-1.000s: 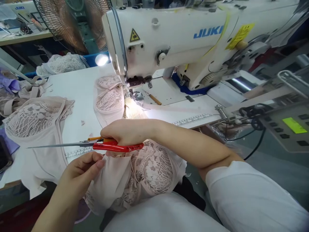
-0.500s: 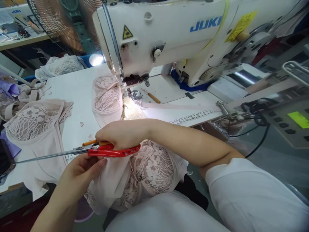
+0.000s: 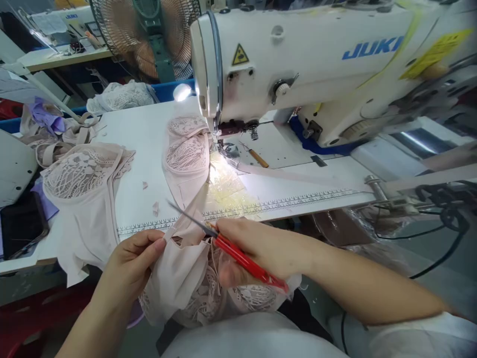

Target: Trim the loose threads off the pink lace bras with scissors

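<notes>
Pale pink lace bra pieces (image 3: 179, 278) hang over the table's front edge and my lap. My left hand (image 3: 136, 258) pinches an edge of this fabric between thumb and fingers. In my right hand (image 3: 257, 243) are red-handled scissors (image 3: 242, 256), with my fingers wrapped around the handles. Their blades point up and left, above the fabric and close to my left hand; whether they touch the cloth I cannot tell. The cloth runs up to another lace cup piece (image 3: 186, 154) lying beside the needle of the sewing machine (image 3: 298, 64).
A further lace bra piece (image 3: 80, 174) lies at the table's left. A measuring tape (image 3: 283, 203) runs along the front edge. Near the needle lies a wooden-handled tool (image 3: 258, 158). A fan (image 3: 149, 40) stands behind, and a dark phone-like object (image 3: 24, 223) lies far left.
The scissors have swung from pointing left to pointing up-left, and my right hand has moved right and down with them. My left hand keeps hold of the fabric. The view has shifted left.
</notes>
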Demonstrator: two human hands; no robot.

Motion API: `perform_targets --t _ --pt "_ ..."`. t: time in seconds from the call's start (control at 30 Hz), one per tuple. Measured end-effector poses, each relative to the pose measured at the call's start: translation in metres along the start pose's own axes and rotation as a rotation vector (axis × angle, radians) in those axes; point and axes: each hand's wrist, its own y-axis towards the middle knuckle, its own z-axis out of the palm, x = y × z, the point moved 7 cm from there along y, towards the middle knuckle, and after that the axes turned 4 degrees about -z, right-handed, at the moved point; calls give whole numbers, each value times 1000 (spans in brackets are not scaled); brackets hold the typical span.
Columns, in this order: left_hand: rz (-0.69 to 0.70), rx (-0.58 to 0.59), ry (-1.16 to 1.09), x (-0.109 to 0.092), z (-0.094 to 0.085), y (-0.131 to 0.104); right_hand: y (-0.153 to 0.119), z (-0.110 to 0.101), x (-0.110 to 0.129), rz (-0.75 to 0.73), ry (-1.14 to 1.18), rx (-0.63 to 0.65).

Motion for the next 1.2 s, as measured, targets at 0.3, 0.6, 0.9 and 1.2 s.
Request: perform_targets --t 0.3,0.6,0.9,1.2 --pt "-8 -31 -70 8 2 -2 -2 25 -20 274 -286 217" --pt "16 -30 -78 11 6 -5 10 25 -6 139 -275 121" --pt "85 -51 25 5 -4 -8 8 28 -25 230 -160 11" --pt "344 349 212 -15 59 -50 5 8 12 -136 117 -265"
